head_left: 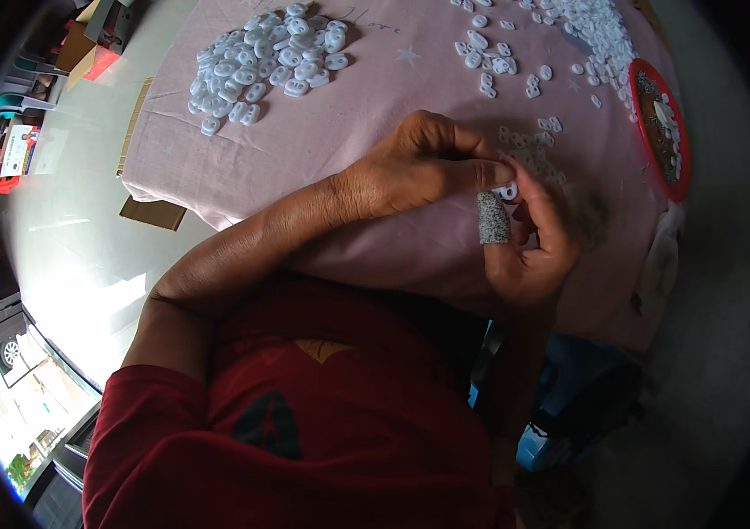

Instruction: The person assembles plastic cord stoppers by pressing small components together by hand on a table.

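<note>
Head view, left hand: we saw the left hand reach in over the surface, its thumb and fingers pinching the upper edge of a small white oval piece with holes.
Right hand: we saw the right hand curled from below, pinching that same piece between forefinger and thumb; the thumb wore a grey speckled sleeve.
White piece: it sat between both hands, above the surface, partly hidden by fingertips.
Surface: we had a pale pink cloth-covered surface beneath the hands.
Left pile: glossy white oval pieces lay heaped at the far left.
Far right: smaller white pieces spread in a dense heap.
Tray: a round red-rimmed tray held white bits at the right edge.
</note>
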`<state>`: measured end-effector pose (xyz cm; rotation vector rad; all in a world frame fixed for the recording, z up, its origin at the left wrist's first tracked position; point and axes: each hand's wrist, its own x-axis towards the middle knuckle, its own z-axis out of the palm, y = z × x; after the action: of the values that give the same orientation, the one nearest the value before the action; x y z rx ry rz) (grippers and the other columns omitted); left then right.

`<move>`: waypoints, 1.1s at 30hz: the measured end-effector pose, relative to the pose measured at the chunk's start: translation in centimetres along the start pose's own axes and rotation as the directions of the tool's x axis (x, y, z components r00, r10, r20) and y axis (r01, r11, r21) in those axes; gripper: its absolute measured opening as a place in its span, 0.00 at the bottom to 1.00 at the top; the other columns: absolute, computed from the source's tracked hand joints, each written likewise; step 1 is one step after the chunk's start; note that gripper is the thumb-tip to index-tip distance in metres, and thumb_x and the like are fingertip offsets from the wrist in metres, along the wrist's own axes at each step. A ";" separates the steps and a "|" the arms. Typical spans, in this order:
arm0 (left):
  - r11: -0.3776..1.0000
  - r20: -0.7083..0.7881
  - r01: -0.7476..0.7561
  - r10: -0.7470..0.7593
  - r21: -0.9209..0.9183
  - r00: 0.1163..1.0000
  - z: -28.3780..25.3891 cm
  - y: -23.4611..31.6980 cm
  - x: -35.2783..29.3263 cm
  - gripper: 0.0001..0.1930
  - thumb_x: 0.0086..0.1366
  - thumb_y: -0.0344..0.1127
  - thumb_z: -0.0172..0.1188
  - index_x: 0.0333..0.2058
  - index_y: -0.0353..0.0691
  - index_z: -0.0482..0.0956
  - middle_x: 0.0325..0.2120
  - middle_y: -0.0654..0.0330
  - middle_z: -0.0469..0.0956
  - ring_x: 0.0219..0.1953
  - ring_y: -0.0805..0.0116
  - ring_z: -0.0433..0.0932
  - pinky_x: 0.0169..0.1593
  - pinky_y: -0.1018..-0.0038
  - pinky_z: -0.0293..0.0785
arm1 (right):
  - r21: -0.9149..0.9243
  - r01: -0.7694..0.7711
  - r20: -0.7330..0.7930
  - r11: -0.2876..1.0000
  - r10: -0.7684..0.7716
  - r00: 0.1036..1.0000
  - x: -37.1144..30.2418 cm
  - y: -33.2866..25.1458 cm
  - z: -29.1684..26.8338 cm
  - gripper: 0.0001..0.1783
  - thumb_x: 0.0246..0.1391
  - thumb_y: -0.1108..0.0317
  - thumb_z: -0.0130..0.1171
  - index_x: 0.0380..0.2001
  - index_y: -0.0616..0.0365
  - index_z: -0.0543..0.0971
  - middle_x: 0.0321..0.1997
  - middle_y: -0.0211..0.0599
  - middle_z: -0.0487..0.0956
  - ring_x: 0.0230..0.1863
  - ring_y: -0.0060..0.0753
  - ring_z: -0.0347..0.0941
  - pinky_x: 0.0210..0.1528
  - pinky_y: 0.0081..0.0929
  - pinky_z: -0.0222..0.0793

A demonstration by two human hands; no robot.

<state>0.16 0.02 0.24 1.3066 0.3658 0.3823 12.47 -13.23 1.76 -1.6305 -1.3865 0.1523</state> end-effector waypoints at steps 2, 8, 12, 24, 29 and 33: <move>0.998 0.015 -0.035 0.036 -0.052 0.999 -0.2 -0.3 0.1 0.06 0.62 0.31 0.60 0.32 0.34 0.82 0.28 0.64 0.81 0.36 0.80 0.76 0.45 0.80 0.73 | -0.087 0.045 0.060 0.995 -0.040 0.997 0.5 -0.5 0.0 0.21 0.42 0.76 0.61 0.45 0.63 0.78 0.33 0.40 0.77 0.32 0.36 0.75 0.34 0.27 0.71; 0.996 0.029 -0.005 0.008 -0.085 1.000 -0.2 0.0 -0.1 0.07 0.64 0.30 0.59 0.38 0.34 0.81 0.34 0.61 0.81 0.41 0.77 0.78 0.49 0.80 0.73 | -0.285 0.108 0.076 0.952 -0.090 0.993 0.7 -0.4 0.2 0.22 0.42 0.73 0.62 0.46 0.62 0.77 0.30 0.41 0.75 0.32 0.43 0.74 0.35 0.36 0.71; 0.998 0.014 -0.005 0.005 -0.069 1.000 -0.2 0.0 0.0 0.07 0.64 0.29 0.60 0.38 0.34 0.81 0.33 0.61 0.81 0.40 0.77 0.78 0.48 0.80 0.73 | -0.325 0.149 0.095 0.934 -0.125 0.988 0.7 -0.2 0.0 0.21 0.43 0.73 0.62 0.45 0.62 0.77 0.30 0.41 0.74 0.32 0.44 0.73 0.34 0.37 0.71; 0.997 -0.065 -0.062 0.059 -0.042 0.996 0.2 -0.6 0.1 0.04 0.60 0.27 0.62 0.32 0.34 0.83 0.27 0.63 0.82 0.34 0.81 0.77 0.41 0.81 0.74 | -0.529 0.230 0.243 0.817 -0.114 0.963 1.7 -1.0 -0.1 0.14 0.49 0.65 0.59 0.37 0.61 0.74 0.29 0.43 0.72 0.33 0.46 0.73 0.33 0.40 0.70; 0.998 -0.058 -0.060 0.060 0.002 0.997 0.3 -0.4 -0.1 0.04 0.61 0.26 0.61 0.34 0.34 0.82 0.30 0.62 0.82 0.36 0.80 0.77 0.44 0.81 0.74 | -0.578 0.231 0.306 0.783 -0.055 0.950 2.0 -1.6 -0.2 0.10 0.50 0.67 0.55 0.32 0.61 0.69 0.28 0.45 0.73 0.34 0.47 0.73 0.34 0.42 0.69; 0.996 -0.072 -0.090 0.089 -0.022 0.993 0.3 -0.5 -0.2 0.03 0.61 0.27 0.62 0.33 0.34 0.82 0.29 0.63 0.81 0.35 0.80 0.77 0.43 0.81 0.74 | -0.555 0.149 0.350 0.819 0.067 0.934 2.1 -2.1 -0.2 0.19 0.49 0.68 0.53 0.43 0.68 0.71 0.33 0.56 0.75 0.36 0.56 0.74 0.40 0.45 0.69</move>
<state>0.13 -0.47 -0.19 1.2903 0.3614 0.5081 11.85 -11.80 4.33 -2.1455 -1.8737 -0.0069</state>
